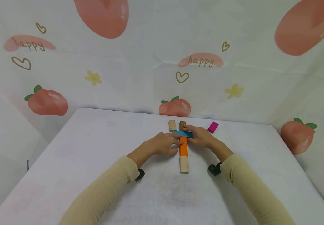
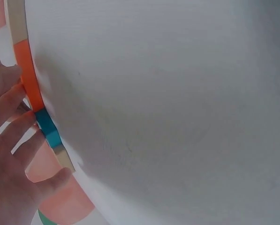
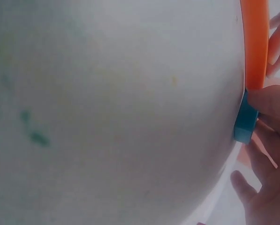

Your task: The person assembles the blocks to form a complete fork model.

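A flat blue wooden block (image 1: 182, 133) lies crosswise at the far end of an orange block (image 1: 183, 147). My right hand (image 1: 202, 136) pinches the blue block's right end, thumb on the near side and fingers on the far side. From the left, my left hand (image 1: 166, 143) reaches in with spread, fairly straight fingers, the tips at the orange block and the blue block's left part. A plain wooden block (image 1: 184, 164) adjoins the orange block's near end. Beyond the blue block lie a brown block (image 1: 182, 125) and a pale block (image 1: 172, 125).
A magenta block (image 1: 213, 127) lies apart, to the right of the right hand near the back of the white table (image 1: 108, 131). Behind the table hangs a white cloth (image 1: 139, 62) with peach prints.
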Demonstrator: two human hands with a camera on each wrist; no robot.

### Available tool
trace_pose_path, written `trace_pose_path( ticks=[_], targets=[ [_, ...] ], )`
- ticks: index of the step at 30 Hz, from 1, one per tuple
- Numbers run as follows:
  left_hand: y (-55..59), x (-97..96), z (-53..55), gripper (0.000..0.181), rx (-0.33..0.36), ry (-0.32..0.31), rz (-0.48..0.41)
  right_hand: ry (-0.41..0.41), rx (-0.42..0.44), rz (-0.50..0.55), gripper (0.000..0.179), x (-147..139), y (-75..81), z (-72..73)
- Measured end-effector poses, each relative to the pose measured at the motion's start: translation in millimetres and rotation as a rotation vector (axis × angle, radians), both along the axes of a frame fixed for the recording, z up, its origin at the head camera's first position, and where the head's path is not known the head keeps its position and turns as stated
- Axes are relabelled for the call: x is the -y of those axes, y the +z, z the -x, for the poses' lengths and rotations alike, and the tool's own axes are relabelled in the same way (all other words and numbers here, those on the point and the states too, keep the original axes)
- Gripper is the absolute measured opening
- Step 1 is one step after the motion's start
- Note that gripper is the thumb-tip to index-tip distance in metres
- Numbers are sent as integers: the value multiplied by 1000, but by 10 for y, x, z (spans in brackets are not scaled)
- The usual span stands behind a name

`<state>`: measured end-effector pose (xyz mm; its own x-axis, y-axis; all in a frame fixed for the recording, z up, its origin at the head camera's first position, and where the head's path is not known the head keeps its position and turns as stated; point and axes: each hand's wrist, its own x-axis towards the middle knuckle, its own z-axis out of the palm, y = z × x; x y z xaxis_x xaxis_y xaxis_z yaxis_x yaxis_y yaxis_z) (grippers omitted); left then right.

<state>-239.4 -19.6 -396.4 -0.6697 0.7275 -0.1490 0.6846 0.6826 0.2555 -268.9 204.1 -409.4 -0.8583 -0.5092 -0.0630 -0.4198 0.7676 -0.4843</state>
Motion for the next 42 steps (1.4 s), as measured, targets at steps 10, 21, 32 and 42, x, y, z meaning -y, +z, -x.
trace_pose_path(
  ticks=[10, 21, 32, 42],
  targets=[
    [-2, -6, -3, 43, -7, -3, -2, 8, -6, -11, 56, 16, 9, -30],
    [17, -15, -11, 43, -10, -2, 6, 6, -12, -2, 58, 11, 27, -43],
    [11, -7, -1, 43, -7, -4, 0, -24, 17, -52, 58, 43, 37, -27],
    [17, -3, -8, 44, 0, -8, -1, -46, 59, -51, 62, 56, 45, -20]
  ],
)
